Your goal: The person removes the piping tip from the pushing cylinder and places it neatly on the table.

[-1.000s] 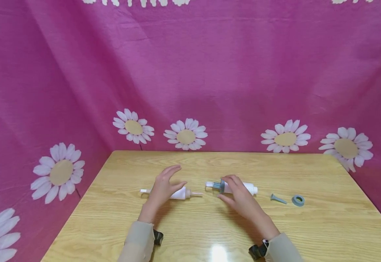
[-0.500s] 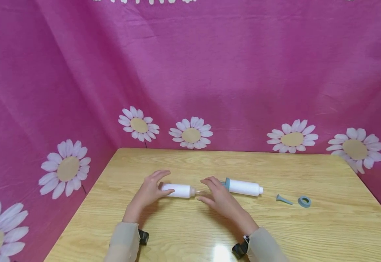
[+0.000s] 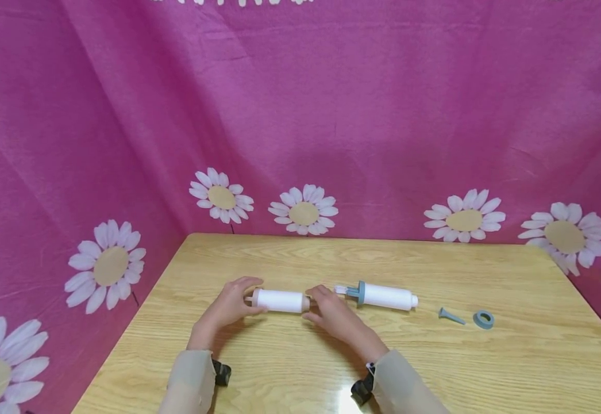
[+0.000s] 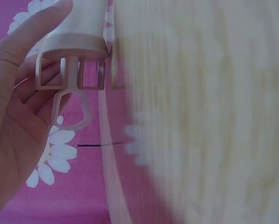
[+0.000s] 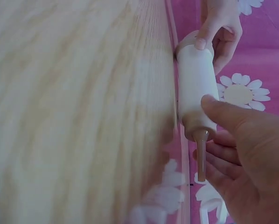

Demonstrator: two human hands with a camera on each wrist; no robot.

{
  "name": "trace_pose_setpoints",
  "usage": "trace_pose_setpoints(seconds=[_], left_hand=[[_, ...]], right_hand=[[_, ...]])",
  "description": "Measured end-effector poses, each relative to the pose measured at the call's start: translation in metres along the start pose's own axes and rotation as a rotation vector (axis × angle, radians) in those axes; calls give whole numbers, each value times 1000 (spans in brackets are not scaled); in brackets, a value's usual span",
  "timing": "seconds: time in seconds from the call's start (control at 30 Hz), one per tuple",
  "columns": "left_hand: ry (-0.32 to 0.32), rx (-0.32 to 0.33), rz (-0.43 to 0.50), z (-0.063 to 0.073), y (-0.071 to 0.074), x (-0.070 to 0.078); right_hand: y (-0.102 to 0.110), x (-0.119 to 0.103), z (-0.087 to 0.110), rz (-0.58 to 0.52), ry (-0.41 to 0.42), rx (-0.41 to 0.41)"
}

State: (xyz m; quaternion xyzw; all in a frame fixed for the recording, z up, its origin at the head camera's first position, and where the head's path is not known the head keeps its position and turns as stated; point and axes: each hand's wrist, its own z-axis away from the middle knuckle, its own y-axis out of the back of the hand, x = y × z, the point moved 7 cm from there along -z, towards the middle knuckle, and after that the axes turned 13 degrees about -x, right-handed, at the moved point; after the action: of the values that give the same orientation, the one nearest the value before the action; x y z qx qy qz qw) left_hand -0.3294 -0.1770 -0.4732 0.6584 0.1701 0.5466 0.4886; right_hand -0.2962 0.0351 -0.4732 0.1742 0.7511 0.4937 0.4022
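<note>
A syringe with a white barrel (image 3: 280, 301) and beige ends lies crosswise on the table, its thin nozzle (image 5: 201, 158) pointing right. My left hand (image 3: 230, 302) holds its plunger end, thumb against the barrel and fingers behind it. The looped plunger handle (image 4: 72, 109) shows below that hand in the left wrist view. At the other end, my right hand (image 3: 334, 315) is curled round the beige nozzle cap (image 5: 195, 125), its thumb tip at the edge of the barrel. A second syringe (image 3: 387, 296), white with a blue-grey collar and plunger, lies just beyond the right hand.
Farther right on the wooden table (image 3: 512, 368) lie a blue-grey cone-shaped nozzle (image 3: 452, 316) and a blue-grey ring (image 3: 484, 319). A pink curtain (image 3: 373, 115) with daisies stands behind and at the sides of the table.
My right hand has moved left from the second syringe to the nozzle end of the beige one. My left hand has come round that syringe's plunger end. The head view has shifted slightly.
</note>
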Motion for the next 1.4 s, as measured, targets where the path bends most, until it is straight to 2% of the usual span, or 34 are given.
trace_pose_setpoints(seconds=[0.27, 0.43, 0.67, 0.77, 0.9, 1.03, 1.17, 1.4], left_hand=[[-39, -49, 71, 1, -1, -1], [-63, -53, 74, 5, -4, 2], [-80, -37, 101, 15, -4, 10], [-102, -29, 127, 21, -1, 16], [-128, -3, 119, 28, 3, 25], [-164, 56, 70, 33, 7, 36], [-204, 95, 24, 37, 8, 52], [-198, 74, 10, 34, -1, 72]], right_hand=[[-6, 0, -1, -26, 7, -39], [-7, 2, 1, -69, -7, -38], [-4, 9, 10, -247, -41, -34], [1, 10, 15, -324, -46, -27], [11, 6, 23, -372, -6, 14], [21, 2, 32, -340, 42, 61], [30, 3, 42, -316, 49, 75], [40, 9, 60, -298, 86, 109]])
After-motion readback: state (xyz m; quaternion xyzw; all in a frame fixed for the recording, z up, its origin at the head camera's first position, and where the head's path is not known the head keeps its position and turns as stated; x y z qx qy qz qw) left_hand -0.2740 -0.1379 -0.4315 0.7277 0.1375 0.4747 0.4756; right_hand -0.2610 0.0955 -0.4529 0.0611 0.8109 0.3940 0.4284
